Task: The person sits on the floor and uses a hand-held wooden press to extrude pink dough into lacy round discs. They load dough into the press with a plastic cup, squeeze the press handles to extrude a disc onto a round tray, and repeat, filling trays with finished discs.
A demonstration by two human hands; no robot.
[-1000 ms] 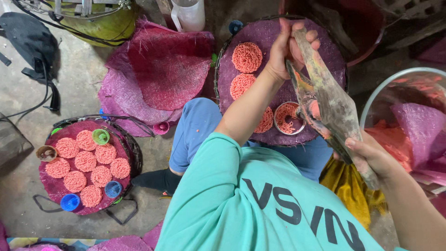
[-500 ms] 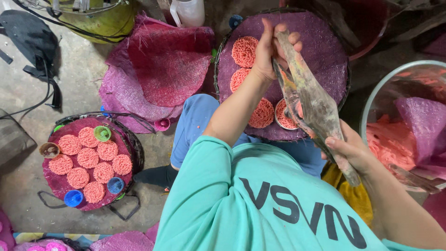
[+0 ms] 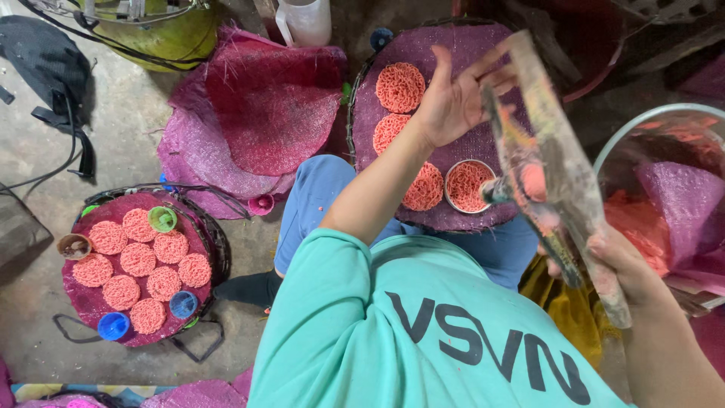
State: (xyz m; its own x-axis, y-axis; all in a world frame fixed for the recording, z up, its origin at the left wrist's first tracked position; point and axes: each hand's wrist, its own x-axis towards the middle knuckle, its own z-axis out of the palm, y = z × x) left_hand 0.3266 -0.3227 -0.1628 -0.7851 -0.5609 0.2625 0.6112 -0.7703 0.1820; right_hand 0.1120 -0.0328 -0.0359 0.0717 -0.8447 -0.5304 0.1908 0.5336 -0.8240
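My left hand point(image 3: 453, 102) is raised over a round tray lined with purple mesh point(image 3: 430, 45). Its fingers are spread and their tips hold the upper end of a long clear plastic bag point(image 3: 547, 174) smeared with orange dough. My right hand point(image 3: 623, 264) grips the bag's lower end at the right. The bag slants between the two hands. Under it, on the tray, lie orange noodle discs point(image 3: 400, 87) and a round metal ring point(image 3: 468, 185) filled with orange strands.
A second mesh-lined tray point(image 3: 83, 302) at the left holds several discs and small green point(image 3: 162, 219) and blue point(image 3: 113, 326) cups. Magenta mesh sheets point(image 3: 264, 106) are piled between the trays. A big bowl point(image 3: 649, 121) with orange dough stands right, a white jug point(image 3: 306, 19) at the back.
My left hand has loosened from a closed grip on the bag's top to spread fingers. The bag has swung to the right and stands more upright. The right hand has stayed low.
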